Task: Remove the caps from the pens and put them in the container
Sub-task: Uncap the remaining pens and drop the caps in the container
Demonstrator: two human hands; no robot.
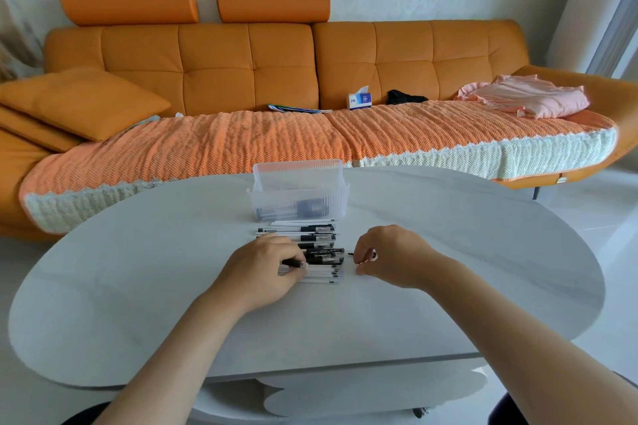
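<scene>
Our left hand (262, 269) is gripping a black pen (293, 264) at the nine o'clock edge of the pen pile (319, 252) on the desk (448, 235), while our right hand (390, 257) at three o'clock is pinching a small dark piece, likely the cap (351, 254). We are judging the uncapping as just being finished. Next we are needing to carry both to the clear container (298, 197) at twelve o'clock, just beyond the pile.

An open-topped, clear ribbed plastic container (298, 198) is standing at the far middle of the white oval worktop (138, 286). A tight row of black-and-white pens (312, 237) is filling the strip just before it, the left hand (264, 271) lying over its near end, the right hand (392, 257) just beside. Bare surface is spreading wide to both sides.
</scene>
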